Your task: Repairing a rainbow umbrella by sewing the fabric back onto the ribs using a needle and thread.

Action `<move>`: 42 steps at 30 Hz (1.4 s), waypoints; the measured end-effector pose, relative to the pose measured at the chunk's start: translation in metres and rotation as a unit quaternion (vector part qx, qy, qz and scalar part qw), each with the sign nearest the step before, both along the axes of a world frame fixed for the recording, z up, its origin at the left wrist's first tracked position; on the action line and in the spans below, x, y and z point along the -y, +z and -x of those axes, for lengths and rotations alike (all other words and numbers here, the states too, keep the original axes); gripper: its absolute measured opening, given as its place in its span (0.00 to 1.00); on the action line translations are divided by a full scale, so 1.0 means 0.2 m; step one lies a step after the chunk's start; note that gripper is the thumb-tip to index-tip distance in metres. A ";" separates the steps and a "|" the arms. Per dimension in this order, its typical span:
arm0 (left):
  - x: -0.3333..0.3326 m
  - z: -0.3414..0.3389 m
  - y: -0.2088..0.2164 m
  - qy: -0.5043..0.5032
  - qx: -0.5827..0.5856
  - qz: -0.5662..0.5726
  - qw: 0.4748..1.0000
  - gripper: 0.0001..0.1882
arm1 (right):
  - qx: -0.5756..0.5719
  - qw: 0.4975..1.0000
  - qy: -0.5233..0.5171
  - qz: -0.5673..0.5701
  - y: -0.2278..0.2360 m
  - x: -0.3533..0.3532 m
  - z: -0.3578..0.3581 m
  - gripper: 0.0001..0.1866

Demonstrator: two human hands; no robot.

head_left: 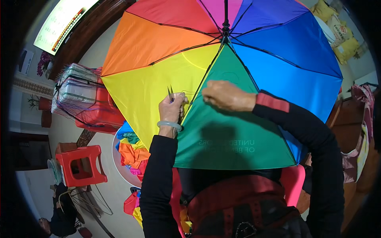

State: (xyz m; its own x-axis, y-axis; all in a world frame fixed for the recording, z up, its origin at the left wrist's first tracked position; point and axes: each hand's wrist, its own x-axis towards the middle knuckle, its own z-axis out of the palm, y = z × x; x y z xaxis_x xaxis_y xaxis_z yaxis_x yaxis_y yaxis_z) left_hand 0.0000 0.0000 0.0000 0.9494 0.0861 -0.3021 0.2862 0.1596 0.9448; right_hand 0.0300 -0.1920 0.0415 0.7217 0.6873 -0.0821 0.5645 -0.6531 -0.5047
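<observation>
— Umbrella (228,67): lying where?
— Spread open before the body, inner side up, beneath both hands, shaft (226,12) at the far side.
— And the rib (206,71) along the yellow-green seam?
— Slanting from hub down toward the left hand (170,110), just left of the right hand's fingertips.
— Nearer hand?
— Left, right beside the seam, fingers curled around small scissors (170,94), tips pointing away from the body.
— Right hand (222,94)?
— Fingers pinched together, seemingly on dark thread (192,92) between the hands; any needle, too small to tell.

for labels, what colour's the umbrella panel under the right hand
The panel is green, clearest in head view.
</observation>
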 end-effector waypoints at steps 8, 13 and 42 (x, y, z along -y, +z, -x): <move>0.02 0.02 0.08 0.020 0.045 -0.069 0.996 0.07 | -0.009 0.987 -0.063 -0.147 -0.20 -0.27 0.03 0.06; -0.02 0.00 0.02 0.020 0.035 -0.086 0.996 0.07 | -0.364 0.864 -0.220 -0.271 -0.20 -0.30 0.02 0.08; -0.14 -0.05 -0.02 -0.243 0.013 -0.219 0.945 0.10 | 0.017 0.698 -0.435 -0.569 0.48 1.52 -0.30 0.07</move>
State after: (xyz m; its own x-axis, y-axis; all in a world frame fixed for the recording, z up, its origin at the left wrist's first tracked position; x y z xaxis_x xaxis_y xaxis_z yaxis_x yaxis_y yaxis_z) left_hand 0.0096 0.0286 -0.0049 0.9152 -0.2510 -0.3153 0.2015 -0.3925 0.8974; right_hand 0.0899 -0.4964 0.1368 0.8945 -0.4060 0.1874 0.2288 0.0555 -0.9719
